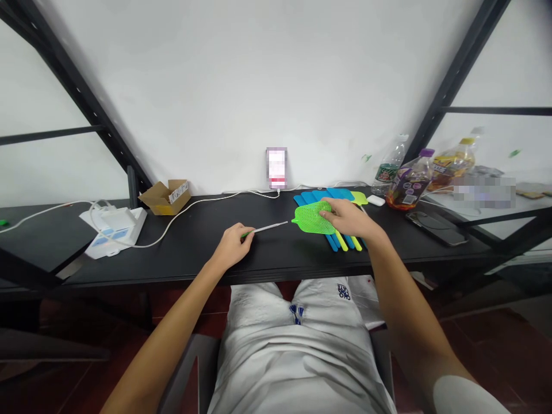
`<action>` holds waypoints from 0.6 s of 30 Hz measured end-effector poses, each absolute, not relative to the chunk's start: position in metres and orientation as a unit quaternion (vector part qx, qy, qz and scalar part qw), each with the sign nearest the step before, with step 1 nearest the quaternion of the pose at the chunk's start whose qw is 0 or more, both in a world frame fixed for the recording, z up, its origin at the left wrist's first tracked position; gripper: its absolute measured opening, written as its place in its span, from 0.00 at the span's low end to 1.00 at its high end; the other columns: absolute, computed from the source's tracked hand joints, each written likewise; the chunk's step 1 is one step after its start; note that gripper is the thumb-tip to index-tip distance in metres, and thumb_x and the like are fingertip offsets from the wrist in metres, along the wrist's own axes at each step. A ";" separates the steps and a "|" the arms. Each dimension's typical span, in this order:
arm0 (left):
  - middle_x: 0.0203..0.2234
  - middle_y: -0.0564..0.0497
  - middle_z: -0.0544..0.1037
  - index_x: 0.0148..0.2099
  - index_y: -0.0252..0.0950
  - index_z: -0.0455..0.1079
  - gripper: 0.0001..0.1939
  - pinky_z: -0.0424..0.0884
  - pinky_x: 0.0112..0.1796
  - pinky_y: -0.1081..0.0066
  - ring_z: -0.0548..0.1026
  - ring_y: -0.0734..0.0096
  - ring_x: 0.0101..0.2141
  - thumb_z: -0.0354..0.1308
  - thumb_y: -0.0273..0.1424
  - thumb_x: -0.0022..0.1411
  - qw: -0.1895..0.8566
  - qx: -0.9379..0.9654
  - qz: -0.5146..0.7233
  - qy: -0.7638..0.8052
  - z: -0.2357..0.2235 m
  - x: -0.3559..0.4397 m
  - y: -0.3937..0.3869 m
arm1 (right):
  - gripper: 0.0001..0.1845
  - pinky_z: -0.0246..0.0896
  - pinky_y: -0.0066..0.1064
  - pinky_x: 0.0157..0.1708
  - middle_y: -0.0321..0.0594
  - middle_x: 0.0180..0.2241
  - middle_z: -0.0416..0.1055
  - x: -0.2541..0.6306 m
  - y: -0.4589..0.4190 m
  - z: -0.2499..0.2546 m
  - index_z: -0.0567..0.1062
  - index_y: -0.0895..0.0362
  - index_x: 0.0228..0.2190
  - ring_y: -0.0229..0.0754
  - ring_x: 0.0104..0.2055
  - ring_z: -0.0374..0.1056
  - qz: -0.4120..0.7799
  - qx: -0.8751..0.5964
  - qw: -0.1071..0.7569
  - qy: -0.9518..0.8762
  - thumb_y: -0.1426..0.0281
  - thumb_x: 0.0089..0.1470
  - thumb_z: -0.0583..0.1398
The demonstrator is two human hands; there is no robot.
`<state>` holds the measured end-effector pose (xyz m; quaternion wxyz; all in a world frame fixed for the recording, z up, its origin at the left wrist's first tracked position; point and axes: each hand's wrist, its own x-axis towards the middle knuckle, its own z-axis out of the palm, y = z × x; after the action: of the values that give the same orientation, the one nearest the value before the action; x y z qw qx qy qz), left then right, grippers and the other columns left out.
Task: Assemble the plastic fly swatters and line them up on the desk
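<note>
My left hand [235,244] is closed round the green grip of a thin silvery rod [271,226], which points right. In my right hand [347,217] is a bright green perforated fly swatter head [313,218], gripped at its right end. A short green neck on the head faces the rod's tip, and a small gap lies between them. Under and behind the swatter head is a fanned pile of flat blue and yellow-green paddle-shaped pieces [340,194] with slim handles. My right hand covers part of this pile.
A phone [276,168] leans on the wall, with a white cable [207,200] plugged in. Leftward are an open cardboard box [166,198] and a white power strip [114,230]. Drink bottles [409,181], a white case [376,200] and a dark phone [435,227] occupy the right side.
</note>
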<state>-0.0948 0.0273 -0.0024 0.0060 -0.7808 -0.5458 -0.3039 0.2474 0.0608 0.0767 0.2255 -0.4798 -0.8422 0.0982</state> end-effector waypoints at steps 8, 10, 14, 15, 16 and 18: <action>0.36 0.45 0.79 0.47 0.34 0.78 0.18 0.72 0.44 0.63 0.77 0.61 0.38 0.47 0.31 0.68 -0.006 -0.771 -0.307 -0.558 -0.003 -0.095 0.029 | 0.06 0.47 0.34 0.29 0.36 0.22 0.63 0.245 0.067 0.071 0.66 0.55 0.34 0.42 0.25 0.58 0.117 -0.471 0.241 -0.840 0.66 0.62 0.54; 0.37 0.45 0.80 0.46 0.34 0.76 0.17 0.72 0.46 0.63 0.78 0.62 0.39 0.45 0.28 0.67 -0.020 -0.764 -0.316 -0.562 -0.003 -0.095 0.029 | 0.06 0.47 0.34 0.29 0.36 0.23 0.64 0.244 0.070 0.067 0.65 0.54 0.33 0.43 0.26 0.59 0.119 -0.465 0.251 -0.841 0.66 0.63 0.54; 0.30 0.49 0.80 0.40 0.36 0.72 0.16 0.72 0.41 0.66 0.78 0.64 0.34 0.43 0.27 0.68 -0.032 -0.752 -0.323 -0.573 -0.001 -0.095 0.028 | 0.06 0.48 0.35 0.29 0.36 0.24 0.64 0.244 0.070 0.067 0.65 0.54 0.34 0.43 0.27 0.60 0.127 -0.462 0.259 -0.839 0.66 0.63 0.54; 0.30 0.49 0.79 0.40 0.37 0.72 0.15 0.72 0.39 0.66 0.78 0.65 0.33 0.42 0.27 0.68 -0.033 -0.749 -0.325 -0.577 -0.001 -0.095 0.028 | 0.05 0.49 0.35 0.29 0.36 0.24 0.64 0.244 0.069 0.068 0.66 0.54 0.34 0.43 0.27 0.60 0.134 -0.461 0.259 -0.838 0.66 0.63 0.54; 0.29 0.49 0.79 0.41 0.37 0.71 0.15 0.72 0.38 0.67 0.78 0.65 0.32 0.42 0.28 0.69 -0.033 -0.746 -0.326 -0.580 -0.001 -0.095 0.028 | 0.05 0.49 0.35 0.29 0.36 0.24 0.64 0.244 0.068 0.070 0.66 0.54 0.34 0.43 0.27 0.60 0.140 -0.459 0.261 -0.837 0.66 0.62 0.54; 0.28 0.50 0.78 0.41 0.37 0.70 0.15 0.72 0.36 0.68 0.77 0.66 0.30 0.42 0.27 0.68 -0.035 -0.740 -0.327 -0.587 -0.002 -0.095 0.028 | 0.06 0.51 0.35 0.29 0.36 0.24 0.65 0.245 0.066 0.072 0.67 0.55 0.35 0.42 0.27 0.61 0.154 -0.456 0.264 -0.836 0.66 0.62 0.55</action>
<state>-0.0954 0.0283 -0.0016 -0.0349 -0.7400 -0.5866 -0.3273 0.2448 0.0660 0.0721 0.2643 -0.4563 -0.8357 0.1536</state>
